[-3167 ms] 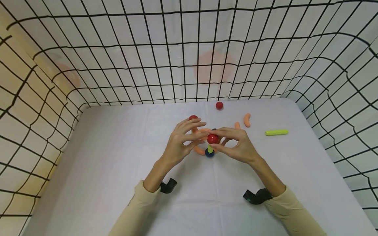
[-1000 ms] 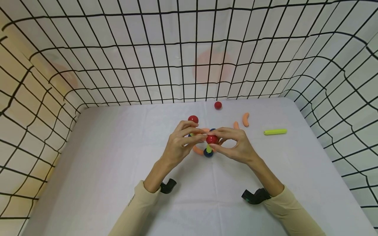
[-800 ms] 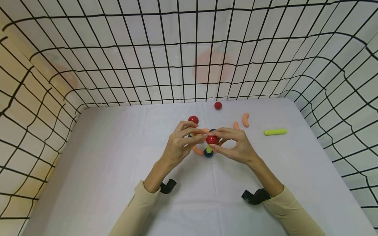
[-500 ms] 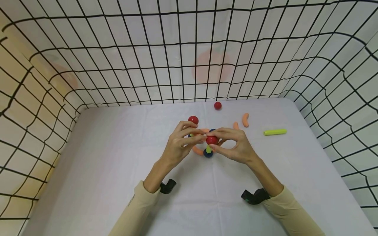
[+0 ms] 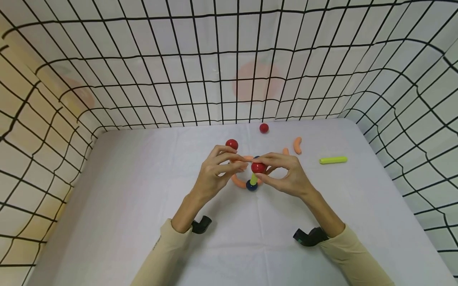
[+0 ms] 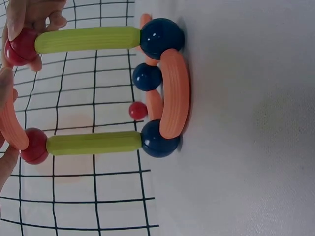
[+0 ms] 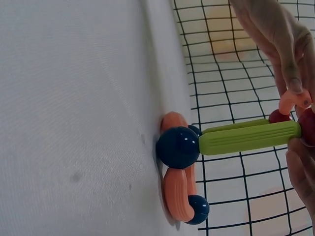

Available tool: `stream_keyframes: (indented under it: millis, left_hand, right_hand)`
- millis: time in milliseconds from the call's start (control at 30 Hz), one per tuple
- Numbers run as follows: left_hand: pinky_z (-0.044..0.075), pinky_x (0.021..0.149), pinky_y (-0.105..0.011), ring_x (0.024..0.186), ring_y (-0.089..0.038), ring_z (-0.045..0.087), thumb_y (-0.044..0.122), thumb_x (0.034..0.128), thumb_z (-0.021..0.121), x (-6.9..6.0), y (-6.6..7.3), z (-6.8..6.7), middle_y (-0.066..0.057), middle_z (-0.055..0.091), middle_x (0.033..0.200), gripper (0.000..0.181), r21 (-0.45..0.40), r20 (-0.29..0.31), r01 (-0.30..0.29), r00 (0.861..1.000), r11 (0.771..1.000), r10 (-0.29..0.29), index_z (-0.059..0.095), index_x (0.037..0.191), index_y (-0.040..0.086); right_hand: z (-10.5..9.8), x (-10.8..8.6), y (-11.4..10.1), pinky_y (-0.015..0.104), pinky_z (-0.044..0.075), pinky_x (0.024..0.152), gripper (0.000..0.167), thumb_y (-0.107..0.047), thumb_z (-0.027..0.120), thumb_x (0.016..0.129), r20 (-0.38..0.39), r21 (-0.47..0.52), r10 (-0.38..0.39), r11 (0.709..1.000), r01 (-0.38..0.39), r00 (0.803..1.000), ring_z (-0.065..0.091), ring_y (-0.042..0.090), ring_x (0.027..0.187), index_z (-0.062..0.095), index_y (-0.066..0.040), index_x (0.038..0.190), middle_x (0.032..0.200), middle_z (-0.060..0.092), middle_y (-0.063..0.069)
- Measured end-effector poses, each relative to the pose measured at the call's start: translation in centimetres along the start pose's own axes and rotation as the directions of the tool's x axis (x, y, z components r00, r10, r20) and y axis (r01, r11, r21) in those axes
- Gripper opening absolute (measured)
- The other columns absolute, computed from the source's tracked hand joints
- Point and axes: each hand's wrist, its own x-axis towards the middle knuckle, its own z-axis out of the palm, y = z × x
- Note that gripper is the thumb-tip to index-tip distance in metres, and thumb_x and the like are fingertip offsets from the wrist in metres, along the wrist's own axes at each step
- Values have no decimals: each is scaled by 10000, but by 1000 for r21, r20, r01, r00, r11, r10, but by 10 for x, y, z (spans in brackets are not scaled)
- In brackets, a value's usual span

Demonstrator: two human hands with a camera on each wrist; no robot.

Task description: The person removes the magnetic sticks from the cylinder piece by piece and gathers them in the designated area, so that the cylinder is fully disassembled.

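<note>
My left hand (image 5: pixel 205 174) pinches a curved orange piece (image 6: pixel 12 120), whose far end meets a red ball (image 6: pixel 34 146) on an upright green stick (image 6: pixel 93 143). The fingers of my right hand (image 5: pixel 288 176) grip a second red ball (image 5: pixel 258 167) atop another green stick (image 7: pixel 251 138). Both sticks stand on dark blue balls (image 6: pixel 162 38) joined by curved orange pieces (image 6: pixel 175 93) low on the table. In the right wrist view, the held orange piece (image 7: pixel 290 101) is close to the gripped red ball (image 7: pixel 308 127); whether they touch cannot be told.
On the white table (image 5: pixel 143 178) lie a loose red ball (image 5: pixel 264 128) behind the structure, two curved orange pieces (image 5: pixel 297 145) to its right and a green stick (image 5: pixel 333 160) farther right. Black wire mesh (image 5: pixel 222 91) stands along the back and sides.
My left hand and the far red ball have shifted slightly left. The red ball in my right hand has moved a little right and up, and its stick leans slightly more.
</note>
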Motion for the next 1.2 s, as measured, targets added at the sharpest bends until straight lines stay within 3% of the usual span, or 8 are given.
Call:
stream_keyframes:
  millis: [333,600,800,1200]
  left_hand:
    - [566,990,-378,1149,-281,592,11,795,872,-2,2,-1,-134,753,1112,227,-32,49,25,999,999,-23,832,1014,56]
    - [559,1006,-374,1157,-277,598,17,793,878,-2,2,-1,-132,740,1166,247,-25,52,73,996,997,-72,826,1033,42]
    - [534,1086,-403,1217,-291,597,26,823,858,-2,3,-2,-130,733,1215,281,-3,60,116,992,993,-115,813,1099,48]
    - [522,1106,-387,1226,-286,587,10,796,873,-2,4,-4,-145,722,1238,298,-2,38,122,992,992,-122,815,1087,40]
  right_hand:
    - [2,-1,-1,258,613,645,476,58,850,778,2,-39,28,999,-28,1000,683,83,846,748,-22,1236,1083,774,107]
    - [2,-2,-1,253,604,626,520,60,858,770,5,-46,30,998,-30,1000,669,92,805,728,-16,1268,1073,782,108]
    - [2,-1,-3,255,603,619,530,50,863,772,4,-46,38,998,-38,999,671,82,829,726,-28,1278,1088,785,95]
    - [0,0,-3,257,610,622,536,72,858,765,1,-29,37,999,-37,999,679,97,818,721,-12,1277,1079,781,124]
